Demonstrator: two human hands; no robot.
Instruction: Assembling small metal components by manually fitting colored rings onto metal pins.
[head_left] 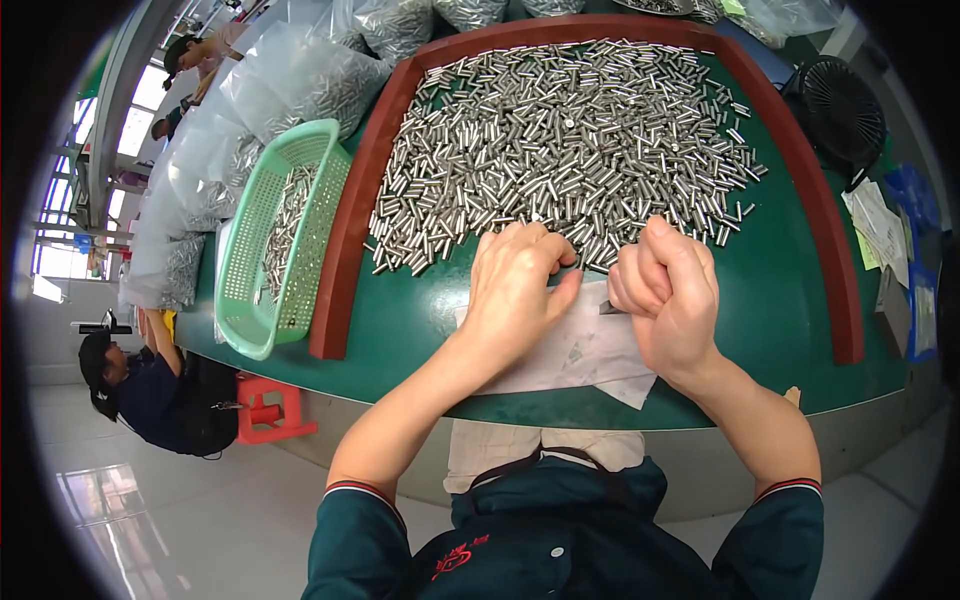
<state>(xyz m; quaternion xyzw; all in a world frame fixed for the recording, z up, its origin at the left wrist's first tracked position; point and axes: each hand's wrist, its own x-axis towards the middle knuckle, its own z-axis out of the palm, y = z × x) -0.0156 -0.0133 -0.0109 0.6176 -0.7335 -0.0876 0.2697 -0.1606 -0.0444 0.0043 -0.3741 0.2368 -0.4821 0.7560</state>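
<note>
A wide heap of short shiny metal pins [560, 140] covers the green tabletop in front of me. At its near edge, my left hand [515, 275] is bent over with its fingers curled down against the pins; the fingertips are hidden, so what they hold does not show. To its right, my right hand [668, 290] is closed in a fist, thumb on top. A small dark end [608, 308] pokes out beside its curled fingers, the rest hidden in the fist. Beneath both hands lies a pale, smudged cloth [570, 360] at the table's front edge.
A dark red raised border [350, 220] frames the heap. Left of it stands a green mesh basket [250, 335] holding more pins. Clear bags of metal parts [300, 85] line the far left. A black fan [835, 115] stands right. A person [140, 390] sits at lower left.
</note>
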